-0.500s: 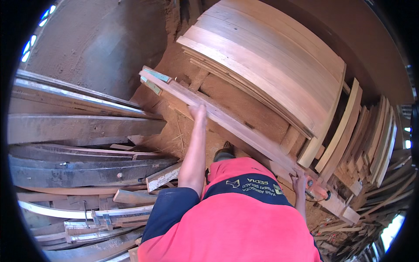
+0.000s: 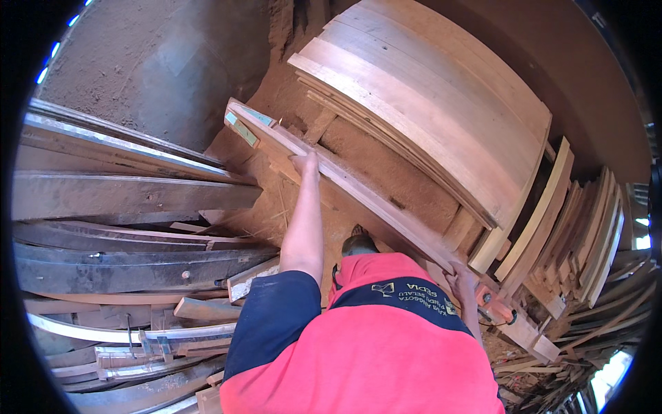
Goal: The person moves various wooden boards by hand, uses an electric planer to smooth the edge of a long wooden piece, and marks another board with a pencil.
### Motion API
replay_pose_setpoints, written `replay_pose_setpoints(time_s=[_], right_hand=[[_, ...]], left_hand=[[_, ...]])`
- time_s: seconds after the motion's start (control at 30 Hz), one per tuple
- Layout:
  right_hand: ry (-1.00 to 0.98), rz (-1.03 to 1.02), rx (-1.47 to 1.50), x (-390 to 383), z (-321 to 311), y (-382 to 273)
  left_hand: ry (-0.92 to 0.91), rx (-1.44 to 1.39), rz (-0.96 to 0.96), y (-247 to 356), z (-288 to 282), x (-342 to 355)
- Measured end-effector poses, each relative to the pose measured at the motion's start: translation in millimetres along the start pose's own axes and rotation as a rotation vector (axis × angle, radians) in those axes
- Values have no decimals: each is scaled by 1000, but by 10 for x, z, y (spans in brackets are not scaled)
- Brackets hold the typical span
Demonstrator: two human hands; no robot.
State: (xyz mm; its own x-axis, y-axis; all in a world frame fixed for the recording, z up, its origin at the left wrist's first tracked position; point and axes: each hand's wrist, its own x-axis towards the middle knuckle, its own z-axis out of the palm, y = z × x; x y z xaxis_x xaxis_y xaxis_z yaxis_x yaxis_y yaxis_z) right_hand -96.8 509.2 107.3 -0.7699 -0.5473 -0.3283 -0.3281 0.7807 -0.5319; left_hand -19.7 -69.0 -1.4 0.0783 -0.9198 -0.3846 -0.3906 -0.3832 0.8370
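A long planed wooden board (image 2: 372, 200) runs diagonally from upper left to lower right across the middle, with pale green pieces (image 2: 243, 130) at its upper-left end. My left hand (image 2: 307, 162) is closed on the board toward that end, arm outstretched. My right hand (image 2: 458, 274) grips it near the lower-right end. Just right of that hand an orange power tool (image 2: 493, 308) lies on another piece of timber (image 2: 534, 343). My pink and navy shirt hides part of the floor below the board.
A stack of wide planks (image 2: 420, 96) lies beyond the board. Narrow boards (image 2: 579, 228) stand at the right, near a heap of offcuts (image 2: 600, 317). Dusty beams and strips (image 2: 138, 269) fill the left side, below a grey wall (image 2: 152, 76). Sawdust covers the floor (image 2: 276, 214).
The board and both my hands have shifted slightly up and left in the picture. The surroundings have shifted a little too, as the view moved.
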Motion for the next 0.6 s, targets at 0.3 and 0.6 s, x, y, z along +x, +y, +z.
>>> replay_pose_setpoints(time_s=[0.3, 0.6], right_hand=[[-20, -177, 101, 305, 267, -413], [-27, -219, 64, 380, 391, -175]], left_hand=[[-15, -200, -13, -146, -106, 520], [-26, -312, -198, -44, 53, 322]])
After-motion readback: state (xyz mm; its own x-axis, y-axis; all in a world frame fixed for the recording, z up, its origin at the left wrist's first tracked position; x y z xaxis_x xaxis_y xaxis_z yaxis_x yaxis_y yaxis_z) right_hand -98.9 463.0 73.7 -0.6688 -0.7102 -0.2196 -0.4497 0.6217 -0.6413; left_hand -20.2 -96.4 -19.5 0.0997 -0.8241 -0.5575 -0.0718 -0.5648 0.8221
